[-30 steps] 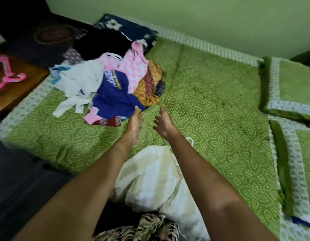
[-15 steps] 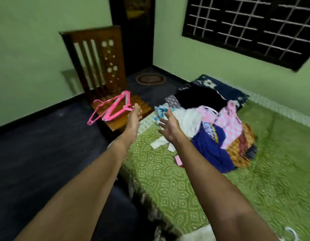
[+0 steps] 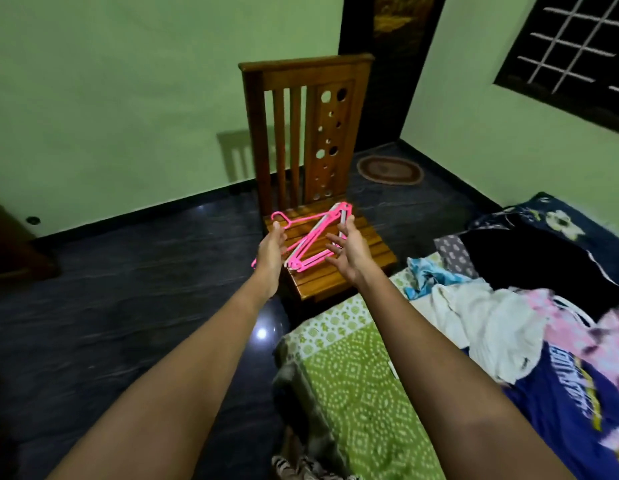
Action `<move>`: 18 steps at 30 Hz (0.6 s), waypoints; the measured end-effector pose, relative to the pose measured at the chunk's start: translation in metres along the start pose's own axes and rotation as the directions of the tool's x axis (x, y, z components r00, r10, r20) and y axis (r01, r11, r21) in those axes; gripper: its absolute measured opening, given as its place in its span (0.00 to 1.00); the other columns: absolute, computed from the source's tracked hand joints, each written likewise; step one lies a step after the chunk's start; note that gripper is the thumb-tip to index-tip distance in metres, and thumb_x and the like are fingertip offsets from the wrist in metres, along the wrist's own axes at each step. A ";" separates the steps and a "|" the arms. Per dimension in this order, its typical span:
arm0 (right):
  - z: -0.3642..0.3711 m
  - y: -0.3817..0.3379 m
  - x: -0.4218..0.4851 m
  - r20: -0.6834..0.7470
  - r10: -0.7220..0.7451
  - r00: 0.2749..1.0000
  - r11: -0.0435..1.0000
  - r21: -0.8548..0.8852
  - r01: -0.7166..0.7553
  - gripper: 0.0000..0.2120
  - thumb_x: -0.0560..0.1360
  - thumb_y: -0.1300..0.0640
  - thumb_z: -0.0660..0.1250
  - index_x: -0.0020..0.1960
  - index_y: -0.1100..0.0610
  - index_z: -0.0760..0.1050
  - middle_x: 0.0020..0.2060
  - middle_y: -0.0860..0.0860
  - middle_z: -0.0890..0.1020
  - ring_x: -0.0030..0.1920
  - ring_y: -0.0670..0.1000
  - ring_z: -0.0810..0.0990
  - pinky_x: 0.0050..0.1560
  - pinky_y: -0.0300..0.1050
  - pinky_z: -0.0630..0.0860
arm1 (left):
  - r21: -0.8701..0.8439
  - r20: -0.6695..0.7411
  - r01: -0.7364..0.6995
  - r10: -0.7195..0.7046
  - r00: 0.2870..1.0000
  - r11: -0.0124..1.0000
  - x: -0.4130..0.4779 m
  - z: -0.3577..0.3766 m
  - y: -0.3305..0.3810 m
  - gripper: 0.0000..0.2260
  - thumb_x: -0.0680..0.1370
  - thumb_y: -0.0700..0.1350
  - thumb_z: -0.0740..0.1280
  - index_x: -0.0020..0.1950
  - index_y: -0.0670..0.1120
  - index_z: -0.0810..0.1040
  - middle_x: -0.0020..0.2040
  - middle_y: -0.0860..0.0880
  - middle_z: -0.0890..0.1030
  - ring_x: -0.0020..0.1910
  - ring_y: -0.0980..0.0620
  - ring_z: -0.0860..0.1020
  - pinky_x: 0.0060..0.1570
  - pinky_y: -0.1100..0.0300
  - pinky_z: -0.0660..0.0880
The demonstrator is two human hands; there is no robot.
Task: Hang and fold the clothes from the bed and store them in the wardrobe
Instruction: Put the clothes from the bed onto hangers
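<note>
Both bare arms reach forward over the corner of the bed (image 3: 356, 393) toward a wooden chair (image 3: 306, 69) that stands on the dark floor (image 3: 128, 306) just beside it. A bundle of pink hangers (image 3: 313, 233) lies slantwise on the slatted seat, 1 hook pointing toward the seat's left edge. The left hand (image 3: 271, 249) is at the left side of the bundle with its fingers straight and close together, its grip open and holding nothing; whether the fingertips touch the hook cannot be told. The right hand (image 3: 351, 252) is over the right side of the bundle, fingers spread and loosely bent, its grip wide and empty, 1 fingertip near the upper corner of the hangers. The clothes (image 3: 488, 323) lie in a loose heap on the bed's green patterned cover, right of the arms: white, pale blue, pink, black and dark blue pieces overlapping. A round mat (image 3: 389, 169) lies on the floor behind the chair.
</note>
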State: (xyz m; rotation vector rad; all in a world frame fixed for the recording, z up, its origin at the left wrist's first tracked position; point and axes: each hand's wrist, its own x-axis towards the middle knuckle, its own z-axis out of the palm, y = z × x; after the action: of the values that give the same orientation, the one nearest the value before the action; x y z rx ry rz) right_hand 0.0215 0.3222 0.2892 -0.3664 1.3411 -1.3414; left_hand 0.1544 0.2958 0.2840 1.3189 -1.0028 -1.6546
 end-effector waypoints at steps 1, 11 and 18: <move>0.006 -0.004 0.024 -0.005 0.015 1.000 1.000 0.005 -0.015 0.29 0.80 0.41 0.49 0.76 0.56 0.56 0.70 0.60 0.66 0.72 0.60 0.63 0.70 0.60 0.60 | 0.000 -0.012 0.019 -0.019 1.000 1.000 0.022 0.001 0.006 0.22 0.82 0.54 0.53 0.71 0.43 0.67 0.70 0.45 0.70 0.68 0.47 0.68 0.63 0.55 0.64; 0.047 0.005 0.185 -0.053 0.167 0.985 0.985 -0.026 -0.168 0.28 0.81 0.42 0.49 0.73 0.59 0.60 0.67 0.59 0.71 0.69 0.60 0.67 0.67 0.57 0.63 | 0.057 -0.091 0.134 -0.128 0.988 0.989 0.177 -0.013 0.006 0.20 0.82 0.51 0.53 0.68 0.41 0.69 0.66 0.44 0.73 0.64 0.47 0.71 0.58 0.57 0.65; 0.073 0.045 0.274 -0.149 0.264 0.953 0.963 -0.014 -0.269 0.26 0.81 0.43 0.49 0.72 0.59 0.61 0.66 0.58 0.71 0.67 0.58 0.69 0.65 0.54 0.65 | 0.115 -0.154 0.201 -0.182 0.971 0.973 0.281 -0.047 -0.014 0.14 0.83 0.46 0.54 0.41 0.47 0.74 0.34 0.56 0.78 0.30 0.65 0.76 0.32 0.71 0.70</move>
State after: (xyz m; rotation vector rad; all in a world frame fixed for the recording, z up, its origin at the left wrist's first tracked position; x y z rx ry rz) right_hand 0.0198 0.0743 0.1441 -0.1045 1.4789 -1.1373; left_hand 0.1548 0.0383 0.1605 1.6419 -0.9341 -1.6305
